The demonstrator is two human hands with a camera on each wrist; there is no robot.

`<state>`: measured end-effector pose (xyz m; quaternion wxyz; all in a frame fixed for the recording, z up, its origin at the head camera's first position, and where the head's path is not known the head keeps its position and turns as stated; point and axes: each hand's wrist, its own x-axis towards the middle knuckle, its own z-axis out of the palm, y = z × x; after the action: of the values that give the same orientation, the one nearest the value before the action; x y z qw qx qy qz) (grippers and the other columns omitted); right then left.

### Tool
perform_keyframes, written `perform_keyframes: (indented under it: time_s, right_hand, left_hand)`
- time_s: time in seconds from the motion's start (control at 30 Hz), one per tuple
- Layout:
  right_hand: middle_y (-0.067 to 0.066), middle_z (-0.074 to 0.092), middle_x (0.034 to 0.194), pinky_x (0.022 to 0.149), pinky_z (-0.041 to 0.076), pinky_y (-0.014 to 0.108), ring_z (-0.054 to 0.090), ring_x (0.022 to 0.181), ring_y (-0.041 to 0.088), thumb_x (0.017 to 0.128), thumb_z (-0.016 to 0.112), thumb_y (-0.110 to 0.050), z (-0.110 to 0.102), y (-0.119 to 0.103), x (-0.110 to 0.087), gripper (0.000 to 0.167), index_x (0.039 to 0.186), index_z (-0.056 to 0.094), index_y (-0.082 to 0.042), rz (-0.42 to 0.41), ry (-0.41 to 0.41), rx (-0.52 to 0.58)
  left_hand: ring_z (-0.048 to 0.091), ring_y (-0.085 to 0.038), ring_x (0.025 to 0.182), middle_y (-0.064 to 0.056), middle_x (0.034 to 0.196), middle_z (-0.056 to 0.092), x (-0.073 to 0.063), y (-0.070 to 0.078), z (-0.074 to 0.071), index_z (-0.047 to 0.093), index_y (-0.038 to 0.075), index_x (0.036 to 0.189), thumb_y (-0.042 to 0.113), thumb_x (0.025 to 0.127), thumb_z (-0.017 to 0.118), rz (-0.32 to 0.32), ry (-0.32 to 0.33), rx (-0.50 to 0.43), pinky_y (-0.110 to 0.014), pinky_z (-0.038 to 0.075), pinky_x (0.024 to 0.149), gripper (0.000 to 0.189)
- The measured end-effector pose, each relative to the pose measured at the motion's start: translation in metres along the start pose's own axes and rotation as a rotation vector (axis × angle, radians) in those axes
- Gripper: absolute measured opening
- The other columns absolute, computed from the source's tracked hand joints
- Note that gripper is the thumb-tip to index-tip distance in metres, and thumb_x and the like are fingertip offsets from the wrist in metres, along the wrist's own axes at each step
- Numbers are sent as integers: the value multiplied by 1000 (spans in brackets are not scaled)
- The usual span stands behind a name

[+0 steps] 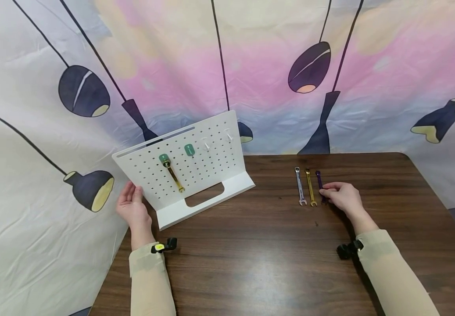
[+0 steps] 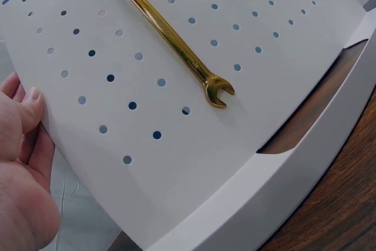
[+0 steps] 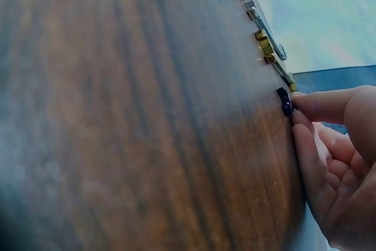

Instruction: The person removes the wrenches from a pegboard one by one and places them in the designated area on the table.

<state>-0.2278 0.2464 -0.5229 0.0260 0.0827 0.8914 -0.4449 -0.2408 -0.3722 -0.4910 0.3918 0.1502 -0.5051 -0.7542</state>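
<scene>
With the thumb in front and fingers behind, my left hand [image 1: 134, 208] grips the left edge of a white pegboard [image 1: 211, 169], which stands upright on its base. A gold wrench [image 2: 170, 36] hangs slanting from a green-tabbed hook [image 1: 164, 158] on the board, its open end downward. At the right, my right hand [image 1: 343, 196] pinches a small purple wrench [image 3: 285, 101] between thumb and forefinger, low over the table; the fingers cover part of it. Left of it lie another gold wrench [image 1: 310, 188] and a silver wrench [image 1: 300, 186], side by side.
A second green tab [image 1: 189, 150] and two clear hooks [image 1: 206, 145] sit in a row along the pegboard to the right of the hung wrench. Under everything is a dark brown wooden table [image 1: 259, 245]. Behind it hangs a cloth [image 1: 266, 79] printed with lamps.
</scene>
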Motion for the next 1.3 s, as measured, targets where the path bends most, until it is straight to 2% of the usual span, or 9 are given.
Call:
perform_keyframes:
  time_s: [0.17,0.3,0.47,0.63,0.7,0.8,0.93,1.17,1.3]
  right_hand:
    - [19,78,117,72,60,28,77,90,20,104,72,-36,0,0,1,48,132,71,3,-1,-5,9]
    - [24,74,127,75,61,26,76,95,18,104,71,-38,-2,1,1,53,137,68,4,1,-37,49]
    - [29,61,144,83,60,22,69,101,7,106,69,-40,-7,5,0,61,146,60,5,26,-103,152]
    - [30,53,151,87,58,20,65,97,-5,108,66,-41,-13,11,0,66,152,53,6,34,-168,220]
    - [25,58,147,87,58,19,65,96,-7,109,65,-39,-15,14,0,67,154,49,8,37,-187,274]
    - [6,67,130,88,58,19,67,96,-7,112,60,-36,-18,19,0,68,157,41,11,46,-206,384]
    - [-14,67,112,89,58,19,69,98,-5,114,54,-35,-21,23,0,70,161,31,12,47,-233,498]
    - [-8,69,112,90,58,21,71,101,1,114,54,-32,-24,23,-3,70,164,26,9,80,-261,682]
    - [-9,70,113,90,58,20,71,101,2,114,53,-31,-25,20,-5,70,165,25,7,91,-258,743]
  left_hand:
    - [71,-18,107,-7,109,79,0,1,-1,79,1,121,-6,94,78,8,0,3,-25,57,94,27]
    - [71,-18,106,-7,108,79,-1,2,-1,79,1,121,-6,94,77,5,3,-3,-25,57,93,28]
    - [71,-18,106,-6,107,79,-2,3,0,79,1,120,-7,94,77,5,5,-4,-25,57,93,27]
    - [71,-18,104,-5,105,79,-3,3,2,79,0,120,-8,94,77,18,3,0,-26,56,93,27]
    - [72,-18,104,-5,104,79,-3,2,3,79,-1,120,-8,94,77,16,1,2,-26,56,93,27]
    - [71,-18,104,-5,105,79,-3,2,4,79,0,120,-7,94,78,5,-2,-2,-26,56,93,27]
    - [71,-19,106,-6,107,78,-1,1,4,79,0,121,-6,94,78,1,-11,-8,-26,56,94,27]
    - [72,-18,105,-6,106,79,1,-1,2,79,-1,120,-6,94,78,5,-7,-14,-26,56,94,26]
    - [72,-19,105,-6,106,79,2,-2,0,78,-1,120,-6,94,78,6,-5,-23,-26,57,94,27]
